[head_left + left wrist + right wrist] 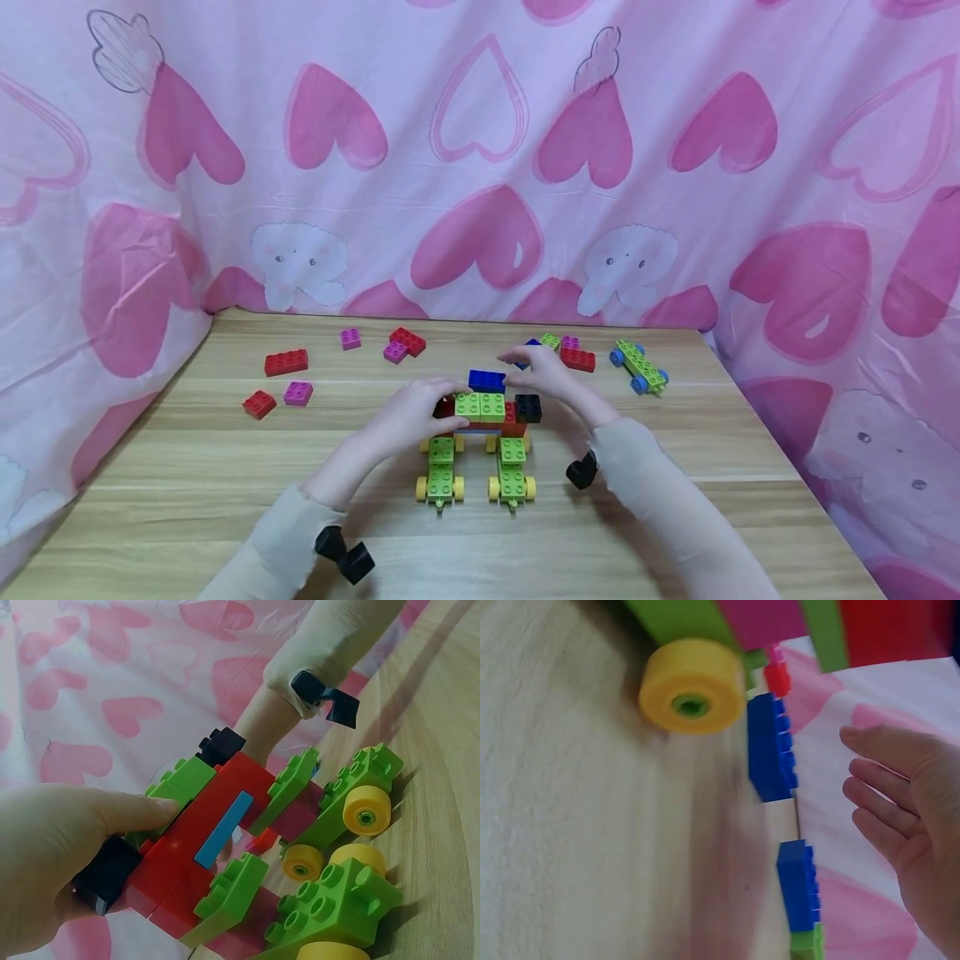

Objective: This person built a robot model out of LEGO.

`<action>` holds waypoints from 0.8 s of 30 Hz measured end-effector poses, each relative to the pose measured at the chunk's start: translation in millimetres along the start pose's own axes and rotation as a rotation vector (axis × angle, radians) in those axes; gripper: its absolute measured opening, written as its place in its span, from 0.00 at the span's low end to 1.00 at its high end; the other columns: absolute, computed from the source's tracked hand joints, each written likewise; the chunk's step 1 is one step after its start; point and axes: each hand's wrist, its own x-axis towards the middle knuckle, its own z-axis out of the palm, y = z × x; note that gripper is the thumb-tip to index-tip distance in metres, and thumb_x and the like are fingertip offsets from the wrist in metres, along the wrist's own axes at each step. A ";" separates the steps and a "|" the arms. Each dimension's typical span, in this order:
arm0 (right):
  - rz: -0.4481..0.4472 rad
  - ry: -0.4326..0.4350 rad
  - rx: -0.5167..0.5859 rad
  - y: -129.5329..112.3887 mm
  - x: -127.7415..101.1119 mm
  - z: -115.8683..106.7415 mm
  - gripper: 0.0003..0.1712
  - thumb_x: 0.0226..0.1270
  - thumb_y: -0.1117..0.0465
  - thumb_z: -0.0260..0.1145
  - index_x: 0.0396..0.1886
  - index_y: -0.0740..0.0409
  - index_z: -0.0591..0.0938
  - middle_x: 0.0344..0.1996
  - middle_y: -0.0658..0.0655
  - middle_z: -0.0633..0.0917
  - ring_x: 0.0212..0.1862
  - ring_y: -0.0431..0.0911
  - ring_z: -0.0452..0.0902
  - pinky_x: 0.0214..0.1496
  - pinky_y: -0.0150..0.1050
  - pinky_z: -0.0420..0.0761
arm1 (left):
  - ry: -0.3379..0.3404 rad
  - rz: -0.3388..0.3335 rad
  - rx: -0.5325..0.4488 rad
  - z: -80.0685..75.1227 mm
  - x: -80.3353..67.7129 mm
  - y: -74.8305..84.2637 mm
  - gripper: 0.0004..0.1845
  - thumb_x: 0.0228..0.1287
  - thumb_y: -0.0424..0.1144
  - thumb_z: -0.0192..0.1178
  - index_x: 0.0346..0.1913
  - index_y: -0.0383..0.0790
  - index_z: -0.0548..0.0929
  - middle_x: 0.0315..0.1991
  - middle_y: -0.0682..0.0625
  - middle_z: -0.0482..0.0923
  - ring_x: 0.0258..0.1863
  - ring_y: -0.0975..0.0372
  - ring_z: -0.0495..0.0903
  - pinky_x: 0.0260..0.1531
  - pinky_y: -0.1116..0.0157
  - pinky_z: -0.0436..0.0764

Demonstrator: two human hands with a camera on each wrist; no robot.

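A toy build of bricks stands mid-table on two lime wheeled bases (441,479) with yellow wheels. Across its top run lime bricks (480,407) over red bricks (236,780), with a light blue strip (223,829) beneath. A black brick (528,408) sits at its right end, another black brick (109,874) at its left. My left hand (420,408) grips the left end, thumb against the lime brick, other fingers partly hidden behind. My right hand (547,372) holds nothing; its fingers are loosely bent above the table beyond the build, near a blue brick (487,382).
Red bricks (287,362) and pink bricks (298,393) lie scattered at the back left. Behind my right hand are a lime brick (551,342), a red brick (577,359) and a partly hidden blue brick (532,342). A lime car base (640,367) with blue wheels stands farther right.
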 end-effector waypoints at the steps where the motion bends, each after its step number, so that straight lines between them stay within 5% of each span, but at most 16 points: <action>1: -0.001 -0.014 -0.019 1.7 1.4 1.6 0.25 0.62 0.63 0.71 0.58 0.65 0.79 0.55 0.62 0.83 0.60 0.57 0.78 0.62 0.52 0.77 | -0.003 0.000 -0.007 -0.1 0.3 -0.5 0.22 0.60 0.45 0.69 0.56 0.43 0.82 0.55 0.46 0.82 0.56 0.55 0.81 0.56 0.54 0.81; 10: -0.020 -0.124 -0.116 10.6 10.7 12.8 0.31 0.61 0.60 0.72 0.63 0.64 0.76 0.59 0.62 0.81 0.62 0.56 0.77 0.63 0.52 0.77 | -0.013 0.017 -0.033 -0.7 1.7 -3.4 0.20 0.60 0.44 0.69 0.55 0.43 0.83 0.54 0.47 0.83 0.54 0.56 0.81 0.54 0.56 0.81; 24: 0.084 -0.138 -0.044 12.5 16.4 28.0 0.29 0.60 0.68 0.70 0.62 0.65 0.76 0.58 0.64 0.81 0.59 0.56 0.78 0.61 0.48 0.79 | 0.004 0.060 -0.043 0.0 3.1 -7.6 0.20 0.59 0.43 0.70 0.54 0.42 0.83 0.52 0.47 0.84 0.52 0.56 0.81 0.54 0.57 0.82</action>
